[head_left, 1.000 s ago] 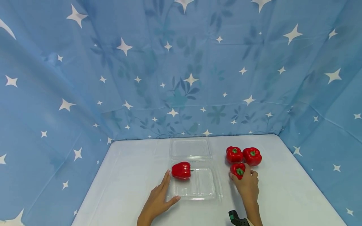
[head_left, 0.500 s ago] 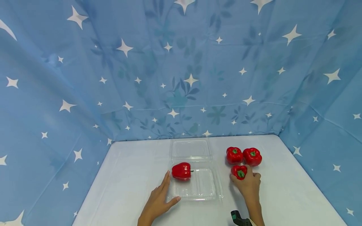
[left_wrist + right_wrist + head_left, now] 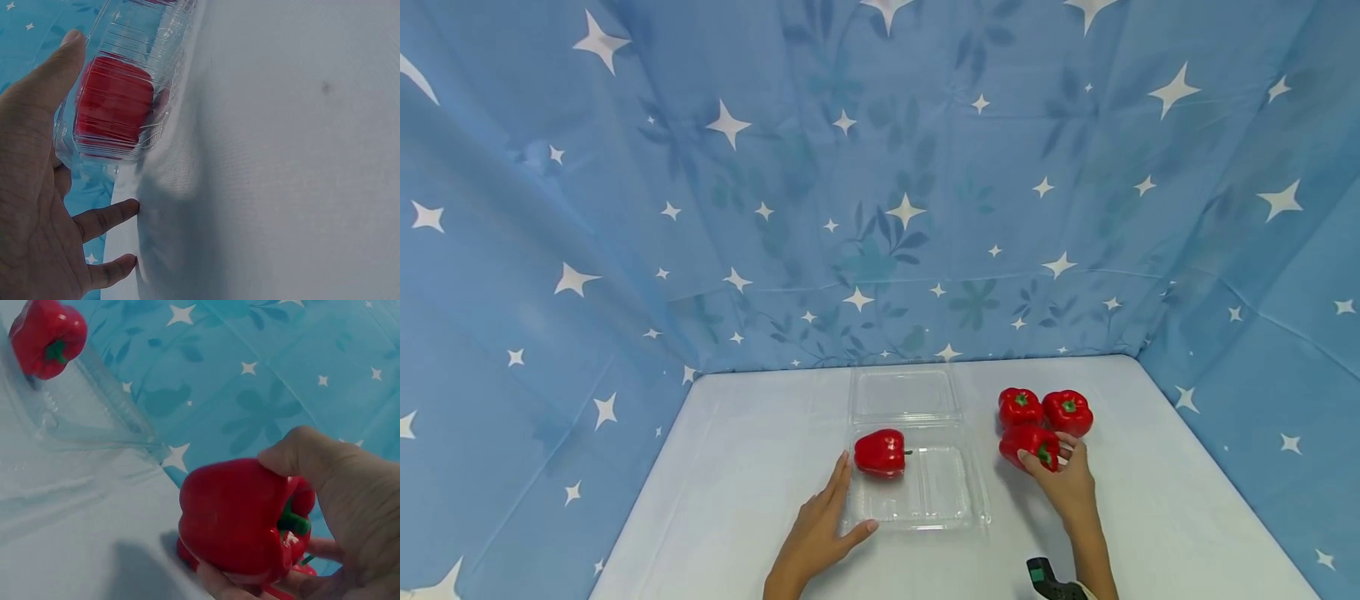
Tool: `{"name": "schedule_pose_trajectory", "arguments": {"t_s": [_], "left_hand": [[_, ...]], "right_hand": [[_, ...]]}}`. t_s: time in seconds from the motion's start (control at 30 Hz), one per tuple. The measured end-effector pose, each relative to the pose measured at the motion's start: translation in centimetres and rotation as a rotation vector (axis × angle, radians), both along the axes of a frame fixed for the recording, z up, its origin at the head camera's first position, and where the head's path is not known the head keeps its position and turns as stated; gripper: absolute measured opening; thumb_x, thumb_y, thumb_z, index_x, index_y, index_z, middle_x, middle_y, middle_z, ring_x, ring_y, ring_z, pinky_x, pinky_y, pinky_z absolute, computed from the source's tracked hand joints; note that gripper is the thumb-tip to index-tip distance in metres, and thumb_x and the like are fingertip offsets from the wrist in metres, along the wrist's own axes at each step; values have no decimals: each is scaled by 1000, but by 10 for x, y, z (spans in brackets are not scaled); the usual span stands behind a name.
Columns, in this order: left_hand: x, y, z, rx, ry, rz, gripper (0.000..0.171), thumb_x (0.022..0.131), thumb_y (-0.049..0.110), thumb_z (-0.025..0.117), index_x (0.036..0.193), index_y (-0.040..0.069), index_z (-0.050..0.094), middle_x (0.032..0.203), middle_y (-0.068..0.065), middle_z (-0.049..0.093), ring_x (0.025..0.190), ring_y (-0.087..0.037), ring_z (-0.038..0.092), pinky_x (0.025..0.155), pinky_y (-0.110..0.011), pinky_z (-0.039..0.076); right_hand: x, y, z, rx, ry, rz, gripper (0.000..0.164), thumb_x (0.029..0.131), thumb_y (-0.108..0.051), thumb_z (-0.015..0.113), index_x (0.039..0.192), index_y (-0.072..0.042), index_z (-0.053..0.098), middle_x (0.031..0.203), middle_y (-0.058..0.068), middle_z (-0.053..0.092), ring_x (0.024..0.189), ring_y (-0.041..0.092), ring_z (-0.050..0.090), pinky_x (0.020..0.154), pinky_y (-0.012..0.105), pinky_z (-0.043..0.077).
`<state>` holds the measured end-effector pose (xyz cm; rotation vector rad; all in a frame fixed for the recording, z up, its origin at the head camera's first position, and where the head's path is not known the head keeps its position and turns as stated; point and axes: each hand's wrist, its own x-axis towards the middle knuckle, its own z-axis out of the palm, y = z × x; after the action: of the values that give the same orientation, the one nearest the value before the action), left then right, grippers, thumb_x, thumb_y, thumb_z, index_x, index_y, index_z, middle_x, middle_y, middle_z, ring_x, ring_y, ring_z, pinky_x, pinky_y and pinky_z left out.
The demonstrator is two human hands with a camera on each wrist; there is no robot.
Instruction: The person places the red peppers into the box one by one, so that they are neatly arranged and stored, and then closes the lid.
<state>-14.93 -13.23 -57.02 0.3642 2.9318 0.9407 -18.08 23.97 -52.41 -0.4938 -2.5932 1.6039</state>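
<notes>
Between thumb and fingers my right hand (image 3: 1066, 477) grips a red bell pepper (image 3: 234, 515), which lies on its side with its green stem toward the palm. In the head view this pepper overlaps two upright bell peppers, one on the left (image 3: 1020, 407) and one on the right (image 3: 1070, 412). My left hand (image 3: 822, 533) rests with fingers extended at the left side of a clear plastic clamshell container (image 3: 947, 500). Inside the container's left part lies another bell pepper (image 3: 880, 454), stem to the right. The left wrist view shows it through the ribbed wall (image 3: 131, 37).
The container's clear lid (image 3: 904, 393) is folded back flat behind it. Everything stands on a white-covered table (image 3: 752, 450). A blue curtain with white stars (image 3: 880, 208) rises along the table's back and sides. A dark strapped device (image 3: 1051, 581) is on the right wrist.
The right hand has tipped its pepper from upright-looking onto its side, the stem swinging to the right, and has shifted slightly right. The left hand stays at the container.
</notes>
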Motion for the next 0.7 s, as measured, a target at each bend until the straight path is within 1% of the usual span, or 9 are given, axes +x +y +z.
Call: {"name": "schedule_pose_trajectory", "arguments": {"t_s": [0.1,0.2,0.27,0.33,0.37,0.47,0.53,0.6,0.7], "left_hand": [[-1,0,0,-1,-1,-3,99,85,66,58,159,23,8,165,0,15,138,-37,43,99,-68,42],[-1,-1,0,0,3,-5,99,85,66,58,159,22,8,165,0,15,138,-37,44,99,-68,42],[-1,-1,-1,2,6,-7,99,85,66,58,159,22,8,165,-1,15,138,-37,43,99,-68,43],[0,-1,-1,4,8,-6,99,85,66,58,159,22,9,165,-1,15,138,-37,44,99,-68,43],[0,-1,-1,5,7,-5,99,85,66,58,159,22,9,165,-1,15,138,-37,44,99,-68,43],[0,-1,0,6,2,-1,99,85,66,58,159,22,9,165,-1,16,138,-37,44,99,-69,42],[-1,-1,0,4,-5,3,99,85,66,58,159,22,9,165,-2,16,138,-37,43,99,-69,41],[-1,-1,0,4,-11,6,99,85,67,58,159,22,9,164,-2,17,139,-38,43,99,-70,41],[-1,-1,1,4,-14,9,99,85,66,58,159,22,8,164,-1,16,139,-37,42,100,-70,40]], "right_hand": [[-1,0,2,-121,13,41,91,88,-28,73,156,-14,14,150,27,28,131,41,37,91,45,57],[-2,-3,4,-331,32,76,83,90,-23,71,155,-23,20,152,17,26,134,34,34,87,36,58],[-3,-6,4,-474,32,96,75,92,-20,68,152,-26,25,150,9,28,135,30,32,88,34,58],[-4,-10,4,-596,32,110,68,93,-19,66,149,-27,28,145,2,30,135,27,30,90,36,57],[-5,-12,3,-629,29,116,65,94,-20,65,147,-29,29,142,-1,31,135,25,30,91,36,56],[-6,-17,0,-682,28,127,57,96,-24,63,143,-31,32,142,-2,33,136,27,32,92,39,56],[-7,-20,-1,-680,38,133,53,97,-23,62,141,-30,33,143,0,33,134,27,34,91,38,57],[-7,-24,0,-653,53,143,56,96,-21,62,143,-27,32,145,3,33,132,25,36,89,37,57],[-9,-29,2,-606,75,172,67,94,-16,64,150,-22,27,150,7,32,131,23,37,89,33,57]]}}
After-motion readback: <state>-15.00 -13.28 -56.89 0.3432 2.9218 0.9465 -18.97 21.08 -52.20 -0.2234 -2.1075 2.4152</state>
